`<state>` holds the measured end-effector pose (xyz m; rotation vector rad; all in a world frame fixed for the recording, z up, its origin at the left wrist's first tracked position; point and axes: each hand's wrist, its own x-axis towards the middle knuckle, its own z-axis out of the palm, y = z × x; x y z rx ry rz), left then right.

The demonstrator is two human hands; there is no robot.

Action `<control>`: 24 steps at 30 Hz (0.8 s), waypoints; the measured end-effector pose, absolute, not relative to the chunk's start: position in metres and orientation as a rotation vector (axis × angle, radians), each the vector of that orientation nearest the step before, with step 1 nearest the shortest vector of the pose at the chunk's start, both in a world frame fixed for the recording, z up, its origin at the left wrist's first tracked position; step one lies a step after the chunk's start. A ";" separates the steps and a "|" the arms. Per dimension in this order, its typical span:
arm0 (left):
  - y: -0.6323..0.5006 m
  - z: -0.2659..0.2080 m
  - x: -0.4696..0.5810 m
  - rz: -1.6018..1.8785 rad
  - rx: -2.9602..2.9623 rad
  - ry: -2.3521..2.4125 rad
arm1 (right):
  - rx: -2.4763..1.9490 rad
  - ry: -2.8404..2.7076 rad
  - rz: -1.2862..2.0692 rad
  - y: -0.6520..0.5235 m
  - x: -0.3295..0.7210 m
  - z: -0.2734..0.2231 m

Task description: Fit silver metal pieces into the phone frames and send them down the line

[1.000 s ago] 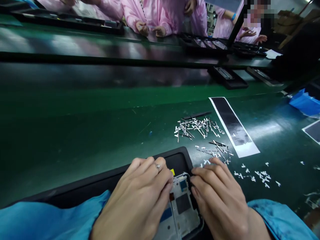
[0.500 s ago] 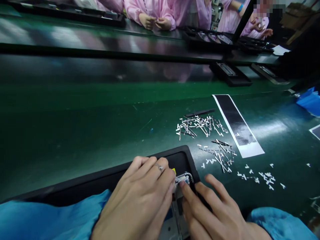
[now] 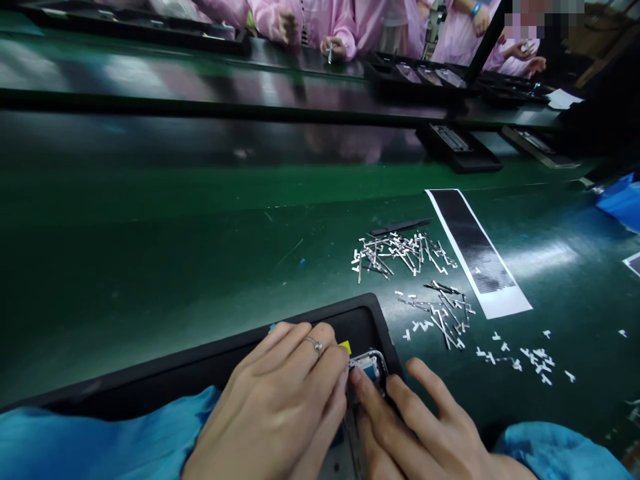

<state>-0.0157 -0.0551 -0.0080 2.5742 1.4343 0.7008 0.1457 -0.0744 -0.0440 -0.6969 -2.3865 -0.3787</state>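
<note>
In the head view a metal phone frame [image 3: 369, 363] with a rounded corner lies in a black tray [image 3: 373, 310]. My left hand [image 3: 280, 393], with a ring on one finger, is closed over the frame's left side; its fingertips and anything between them are hidden. My right hand [image 3: 415, 420] lies along the frame's right side. One fingertip presses inside the top end, another rests at the outer edge, and a third finger sticks out free. A small yellow tab [image 3: 345, 347] shows beside my left fingers.
Thin metallic strips [image 3: 405, 253] lie in piles beyond the tray, near black tweezers [image 3: 400, 227]. Small white pieces [image 3: 540, 360] are scattered to the right. A black-and-white sheet [image 3: 475, 253] lies beside them. Farther back are a black tray [image 3: 457, 147] and co-workers in pink sleeves [image 3: 340, 27].
My right fingertip has shifted slightly left and down on the phone frame. Both hands appear a little lower. Across the bench, a co-worker's hands have parted, one holding a thin light-coloured item.
</note>
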 end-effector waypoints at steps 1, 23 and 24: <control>-0.055 -0.008 -0.015 0.705 2.573 1.438 | -0.696 -2.383 -0.379 -0.074 0.146 -0.045; -0.062 -0.025 -0.025 0.772 2.580 1.479 | -0.701 -2.497 -0.397 -0.070 0.143 -0.027; -0.062 -0.025 -0.025 0.764 2.573 1.484 | -0.698 -2.496 -0.382 -0.070 0.144 -0.028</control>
